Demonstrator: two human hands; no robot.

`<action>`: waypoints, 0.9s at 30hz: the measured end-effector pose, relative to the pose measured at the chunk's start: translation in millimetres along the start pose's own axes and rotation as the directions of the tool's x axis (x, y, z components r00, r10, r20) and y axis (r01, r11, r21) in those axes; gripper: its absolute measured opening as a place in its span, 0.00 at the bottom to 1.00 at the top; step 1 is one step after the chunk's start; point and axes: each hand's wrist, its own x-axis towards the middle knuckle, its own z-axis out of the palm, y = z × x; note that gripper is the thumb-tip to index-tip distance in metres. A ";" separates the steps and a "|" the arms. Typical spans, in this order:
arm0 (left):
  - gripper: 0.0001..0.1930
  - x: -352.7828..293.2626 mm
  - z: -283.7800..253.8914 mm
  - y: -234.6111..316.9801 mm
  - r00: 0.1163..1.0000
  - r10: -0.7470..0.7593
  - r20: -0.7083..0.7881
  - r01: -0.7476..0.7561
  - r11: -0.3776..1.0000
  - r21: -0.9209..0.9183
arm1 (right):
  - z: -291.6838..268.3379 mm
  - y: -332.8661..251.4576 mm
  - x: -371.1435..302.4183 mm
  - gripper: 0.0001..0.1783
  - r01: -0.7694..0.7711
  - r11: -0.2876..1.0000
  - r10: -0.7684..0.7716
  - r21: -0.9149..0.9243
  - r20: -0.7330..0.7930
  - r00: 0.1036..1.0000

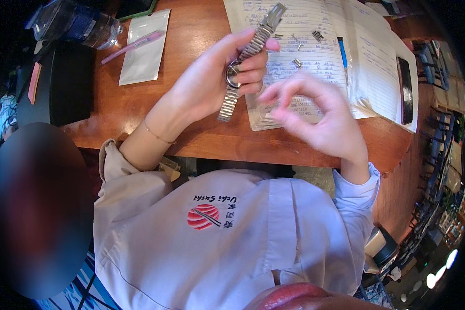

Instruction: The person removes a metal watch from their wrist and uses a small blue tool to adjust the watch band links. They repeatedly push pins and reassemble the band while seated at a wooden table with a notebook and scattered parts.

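Observation:
My left hand (204, 77), palm turned up over the table, is closed round a silver metal-band wristwatch (254, 45). One end of its band rises past my fingertips, and the other hangs below my palm. To its right, my right hand (323, 116) is curled, thumb and index finger brought together in a pinch. Motion smears those fingers, and anything between them is too small to make out. Beyond the hands, several small silver watch-band links (318, 35) lie loose on an open handwritten notebook (325, 67).
A blue pen (342, 51) rests by the notebook's fold, and a dark phone (406, 88) on its right page. Left on the wooden table (191, 31) are a white pouch (139, 67), a pink pen (132, 47), a plastic bottle (80, 26) and a black box (62, 85).

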 end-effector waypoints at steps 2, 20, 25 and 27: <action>0.19 1.2 2.2 -0.2 0.996 -0.076 -0.038 0.079 0.994 0.072 | -3.8 5.3 3.0 0.09 0.147 0.971 -0.208 -0.188 -0.369 0.906; 0.20 -1.3 8.0 2.0 0.948 -0.270 -0.168 0.313 0.885 0.343 | -5.3 12.6 5.6 0.08 0.018 0.974 -0.101 -0.226 -0.359 0.928; 0.20 -1.7 7.7 1.8 0.946 -0.258 -0.194 0.306 0.908 0.284 | -3.8 13.0 4.9 0.06 -0.018 0.991 -0.031 -0.130 -0.366 0.930; 0.20 -1.1 5.8 1.3 0.948 -0.234 -0.215 0.289 0.915 0.281 | -3.2 14.2 4.2 0.06 -0.015 0.994 -0.029 -0.112 -0.381 0.924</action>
